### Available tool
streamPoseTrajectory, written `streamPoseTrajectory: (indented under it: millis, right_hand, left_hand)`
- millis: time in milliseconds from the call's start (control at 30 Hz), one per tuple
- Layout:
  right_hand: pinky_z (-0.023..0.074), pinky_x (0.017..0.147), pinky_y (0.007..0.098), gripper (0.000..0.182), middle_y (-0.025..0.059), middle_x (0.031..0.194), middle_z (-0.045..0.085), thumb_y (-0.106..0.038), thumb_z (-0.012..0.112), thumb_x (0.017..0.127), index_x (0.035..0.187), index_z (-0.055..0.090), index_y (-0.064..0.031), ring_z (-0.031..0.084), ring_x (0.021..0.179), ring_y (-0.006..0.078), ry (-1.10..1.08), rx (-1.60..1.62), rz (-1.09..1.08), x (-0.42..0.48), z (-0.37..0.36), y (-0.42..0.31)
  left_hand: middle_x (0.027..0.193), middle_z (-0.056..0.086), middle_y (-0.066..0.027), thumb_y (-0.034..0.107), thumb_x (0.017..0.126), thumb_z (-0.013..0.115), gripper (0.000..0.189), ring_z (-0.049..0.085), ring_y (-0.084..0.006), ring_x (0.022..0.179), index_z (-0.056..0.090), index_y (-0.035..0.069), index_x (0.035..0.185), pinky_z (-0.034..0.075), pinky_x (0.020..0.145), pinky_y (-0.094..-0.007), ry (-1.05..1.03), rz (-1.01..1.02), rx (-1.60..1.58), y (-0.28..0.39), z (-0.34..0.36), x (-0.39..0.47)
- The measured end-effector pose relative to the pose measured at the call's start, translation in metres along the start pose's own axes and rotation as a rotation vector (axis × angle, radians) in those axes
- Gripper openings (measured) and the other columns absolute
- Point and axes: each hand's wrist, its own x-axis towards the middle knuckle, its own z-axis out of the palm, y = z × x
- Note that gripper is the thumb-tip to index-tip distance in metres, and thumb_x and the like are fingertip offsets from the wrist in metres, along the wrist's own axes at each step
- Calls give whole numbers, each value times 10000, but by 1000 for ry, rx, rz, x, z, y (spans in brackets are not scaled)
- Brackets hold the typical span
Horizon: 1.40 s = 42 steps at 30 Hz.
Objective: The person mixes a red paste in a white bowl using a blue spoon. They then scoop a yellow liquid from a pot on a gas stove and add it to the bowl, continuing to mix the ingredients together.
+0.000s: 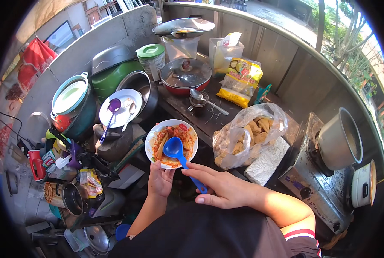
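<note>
My left hand (160,181) holds a white bowl (149,142) from below, with fingers at its near rim. Red sauce or chili paste (184,133) is smeared over the inside of the bowl, and a pale brown elongated piece (160,146) lies at its left. In my right hand (222,185) is the handle of a blue plastic ladle (173,147), whose scoop rests inside the bowl. Close by on the right, a clear plastic bag (224,142) contains several light brown fried-looking pieces (260,137).
A metal pot (335,142) stands on the gas stove (321,190) at right. Behind the bowl are a lidded red pan (186,77), a glass cup (198,99) with a spoon across it, and a yellow packet (240,82). A plate (106,111) with spoons sits left, above cluttered kitchenware.
</note>
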Motion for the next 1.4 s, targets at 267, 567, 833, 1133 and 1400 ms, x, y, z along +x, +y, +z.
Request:
streamPoseTrajectory:
  millis: [267, 567, 833, 1133, 1400]
  right_hand:
    - [484, 795, 383, 708, 65, 690, 576, -666, 359, 875, 932, 578, 5, 569, 602, 158, 483, 362, -273, -20, -34, -20]
    - [484, 577, 342, 624, 32, 465, 456, -506, 341, 960, 592, 544, -44, 388, 355, 123, 372, 637, -954, -54, -71, -80]
    - [501, 572, 358, 525, 32, 452, 409, -355, 398, 982, 572, 493, -41, 341, 340, 118, 653, 519, -1048, -119, -62, -93]
    - [470, 574, 392, 497, 69, 485, 392, -270, 307, 999, 581, 453, -44, 358, 357, 150, 564, 356, -1120, -171, -19, -139]
    - [386, 490, 350, 481, 65, 504, 362, -224, 245, 1000, 571, 401, -74, 351, 377, 156, 564, 386, -1128, -194, 0, -146]
  left_hand:
    - [1243, 527, -74, 235, 866, 601, 504, 567, -204, 1092, 397, 81, 1300, 545, 854, -314, -4, -33, -26, 13, -5, 21]
    - [1207, 555, -141, 254, 875, 566, 487, 617, -232, 1015, 418, 6, 1268, 571, 805, -296, -44, -186, 81, -10, 1, 49]
    - [1203, 571, -129, 320, 897, 511, 510, 642, -223, 954, 407, 2, 1282, 587, 695, -301, -209, -277, 132, -20, 33, 61]
    - [1297, 498, -165, 326, 901, 522, 585, 548, -294, 1132, 338, 7, 1355, 511, 929, -396, -438, -290, 130, -18, 95, 55]
    - [1303, 477, -184, 289, 879, 571, 605, 509, -362, 1156, 333, 6, 1358, 534, 903, -387, -486, -359, 53, -37, 120, 67]
